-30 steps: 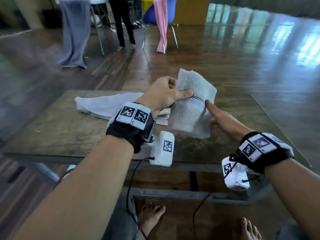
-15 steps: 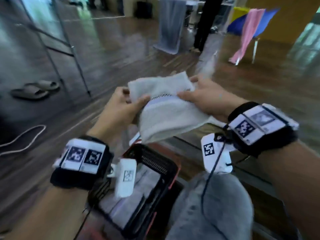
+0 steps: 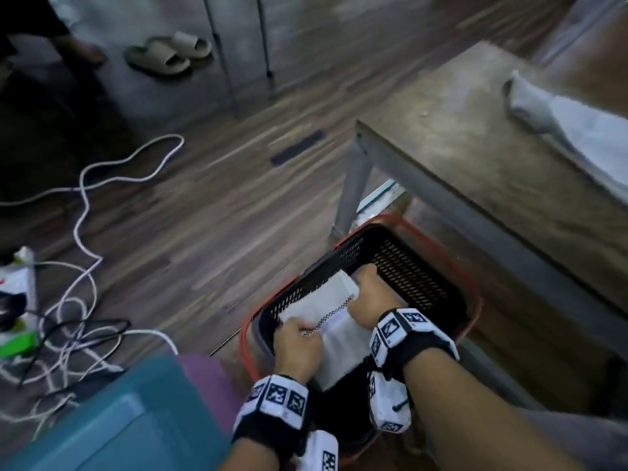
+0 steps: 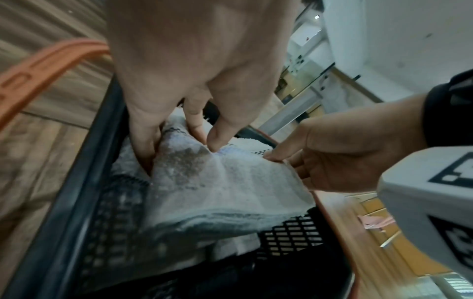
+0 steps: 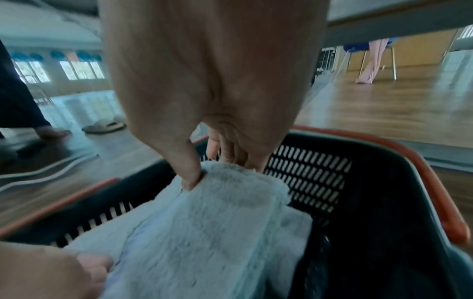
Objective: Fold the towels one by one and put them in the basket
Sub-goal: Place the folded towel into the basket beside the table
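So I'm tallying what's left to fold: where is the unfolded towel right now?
In the head view, the unfolded towel lies on the table at the upper right, up beyond the basket on the floor.

Both forearms are bare, with no sleeves showing. Each wrist wears a black band [image 3: 268, 433] faced with white square plates printed with black-and-white coded markers; three plates show on the left band, and the right band [image 3: 413, 338] carries several around its curve. A white box-shaped camera housing [image 3: 389, 401] hangs under the right wrist, marked with similar codes, and a dark screw or plug sticks out of its side. A like housing [image 3: 321, 452] sits under the left wrist. Grey cloth at the near right edge may be trousers [image 3: 571, 433], though it is blurred.
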